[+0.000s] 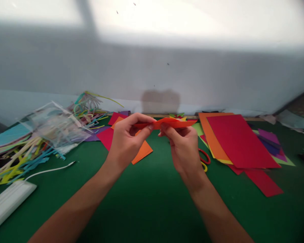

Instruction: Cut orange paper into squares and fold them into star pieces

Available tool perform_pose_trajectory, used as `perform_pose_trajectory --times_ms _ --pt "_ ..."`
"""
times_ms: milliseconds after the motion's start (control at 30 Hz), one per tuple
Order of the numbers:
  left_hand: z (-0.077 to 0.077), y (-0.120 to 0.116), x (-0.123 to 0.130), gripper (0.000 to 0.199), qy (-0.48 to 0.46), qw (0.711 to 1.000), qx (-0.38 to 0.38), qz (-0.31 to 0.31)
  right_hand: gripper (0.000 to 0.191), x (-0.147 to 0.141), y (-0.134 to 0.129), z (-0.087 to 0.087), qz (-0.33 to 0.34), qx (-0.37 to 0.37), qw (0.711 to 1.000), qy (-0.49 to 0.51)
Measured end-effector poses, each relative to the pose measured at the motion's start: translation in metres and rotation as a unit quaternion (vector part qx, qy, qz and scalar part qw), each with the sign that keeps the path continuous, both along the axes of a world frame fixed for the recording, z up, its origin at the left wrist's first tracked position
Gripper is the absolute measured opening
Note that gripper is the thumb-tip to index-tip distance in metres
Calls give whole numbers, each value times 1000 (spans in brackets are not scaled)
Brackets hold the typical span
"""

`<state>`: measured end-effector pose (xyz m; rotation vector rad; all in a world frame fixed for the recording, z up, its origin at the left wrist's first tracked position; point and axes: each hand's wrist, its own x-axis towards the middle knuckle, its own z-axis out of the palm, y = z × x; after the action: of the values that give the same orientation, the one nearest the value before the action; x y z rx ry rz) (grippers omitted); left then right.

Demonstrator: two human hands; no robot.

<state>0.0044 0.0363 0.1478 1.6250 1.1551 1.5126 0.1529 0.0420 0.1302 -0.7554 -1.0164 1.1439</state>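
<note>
Between my two hands, raised above the green table, is a folded piece of orange paper [176, 124]. My left hand [128, 138] pinches its left part between thumb and forefinger. On the other side, my right hand [183, 141] grips it with the thumb in front, the fingers partly hidden behind. Below and behind my left hand lie an orange sheet [143, 153] and a red sheet [105, 137]. Close to my right wrist, scissors show red and yellow handle loops [204, 157]; their blades are hidden.
On the right lie stacked red [243, 141] and orange sheets [209, 131], with purple pieces [271, 140] beyond. At left are a clear plastic bag [58, 125], heaped paper strips [17, 158] and a white device with a cable [12, 199]. A pale wall [111, 67] stands behind.
</note>
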Motion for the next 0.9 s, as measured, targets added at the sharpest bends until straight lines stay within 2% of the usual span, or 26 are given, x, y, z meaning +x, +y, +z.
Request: perform_pose_trajectory --times_ms 300,533,700,900 --pt "5 5 -11 11 77 996 6 -52 2 2 2 -2 -25 41 996 -77" --pt "11 4 -15 11 144 986 -10 -80 11 3 1 0 23 76 993 -86" --pt "14 1 -16 11 191 980 7 -48 10 1 2 -2 38 68 994 -81" --pt "14 0 -15 12 173 985 4 -27 10 3 1 -2 46 53 994 -85"
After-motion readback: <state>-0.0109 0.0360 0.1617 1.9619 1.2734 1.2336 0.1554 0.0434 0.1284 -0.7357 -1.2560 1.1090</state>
